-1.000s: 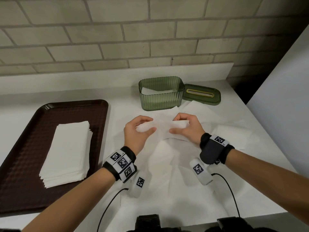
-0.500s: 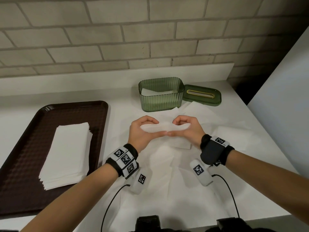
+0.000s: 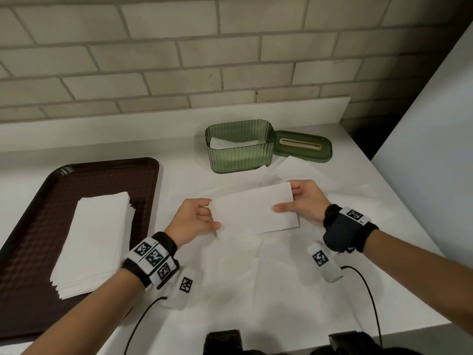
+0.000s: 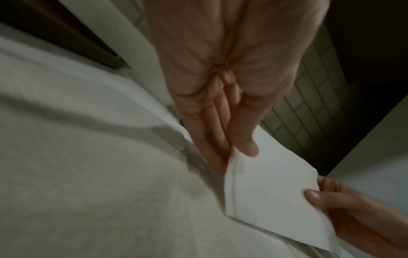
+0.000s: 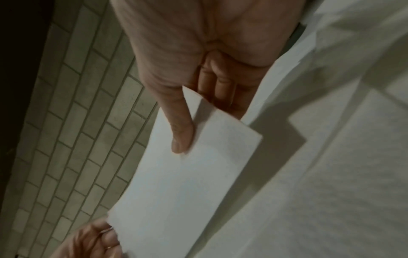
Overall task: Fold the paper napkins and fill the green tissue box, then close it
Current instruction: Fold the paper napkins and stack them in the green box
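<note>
Left hand (image 3: pixel 194 219) and right hand (image 3: pixel 305 201) pinch 1 folded napkin (image 3: pixel 254 212) (ends)

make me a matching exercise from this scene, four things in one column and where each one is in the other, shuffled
Things:
1. folded napkin
2. napkin stack
3. green box
4. lid

Places or states:
a. on the brown tray
b. lying flat just right of the box
c. held at its ends by the left hand and the right hand
d. open, with some white paper inside

Pairs: 1-c, 2-a, 3-d, 4-b
</note>
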Motion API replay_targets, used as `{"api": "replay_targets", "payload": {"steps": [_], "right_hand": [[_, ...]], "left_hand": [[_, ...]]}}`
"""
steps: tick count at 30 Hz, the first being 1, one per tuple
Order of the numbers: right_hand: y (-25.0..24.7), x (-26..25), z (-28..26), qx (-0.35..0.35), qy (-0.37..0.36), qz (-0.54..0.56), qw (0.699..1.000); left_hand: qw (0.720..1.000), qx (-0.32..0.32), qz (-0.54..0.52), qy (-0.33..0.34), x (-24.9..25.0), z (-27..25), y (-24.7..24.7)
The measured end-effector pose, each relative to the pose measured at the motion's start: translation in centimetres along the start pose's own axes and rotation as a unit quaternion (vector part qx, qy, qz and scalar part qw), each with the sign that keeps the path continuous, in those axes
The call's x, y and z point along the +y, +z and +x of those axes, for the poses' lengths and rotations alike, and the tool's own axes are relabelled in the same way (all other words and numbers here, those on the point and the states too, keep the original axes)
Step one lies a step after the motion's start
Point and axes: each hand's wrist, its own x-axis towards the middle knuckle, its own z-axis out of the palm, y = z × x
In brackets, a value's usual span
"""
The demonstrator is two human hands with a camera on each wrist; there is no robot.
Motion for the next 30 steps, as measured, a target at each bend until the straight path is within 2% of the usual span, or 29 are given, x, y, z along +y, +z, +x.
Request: {"api": "replay_targets", "payload": {"steps": [4, 8, 11, 14, 18, 23, 28, 30], "right_hand": [[-0.6, -0.1, -0.8, -0.012, -0.015, 0.024, 1.0], [-0.4, 0.1, -1.5, -0.037, -0.037, -0.027, 0.998], [-0.1, -0.1, -2.1, -0.06, -0.035, -0.104, 0.992], [-0.5, -0.8, -2.7, -0.069, -0.05, -0.234, 0.968], [-1.0, -1.2, -3.1, -0.065, -0.055, -0.251, 0.964], [-0.8, -1.1, -2.9, -0.06, -0.06, -0.233, 0.969], [-1.3, -1.1, -2.7, -0.07, -0.051, -0.256, 0.963], [-1.4, -1.6, -2.1, -0.065, -0.054, -0.265, 0.961]], "left_hand": [[0.999, 0.011, -0.006, 0.037, 0.6, -0.8, -0.7], [0.995, -0.003, 0.052, 0.082, 1.4, -1.2, -0.3], [0.977, -0.027, 0.176, 0.119, 1.9, -1.2, -0.2], [0.951, -0.068, 0.276, 0.126, 1.9, -1.3, -0.3], [0.939, -0.073, 0.304, 0.145, 2.0, -1.4, 0.5], [0.938, -0.062, 0.297, 0.169, 2.1, -0.9, 1.2], [0.934, -0.06, 0.318, 0.154, 1.7, -0.5, 1.2], [0.932, -0.024, 0.321, 0.169, 2.2, 0.0, 1.0]]}}
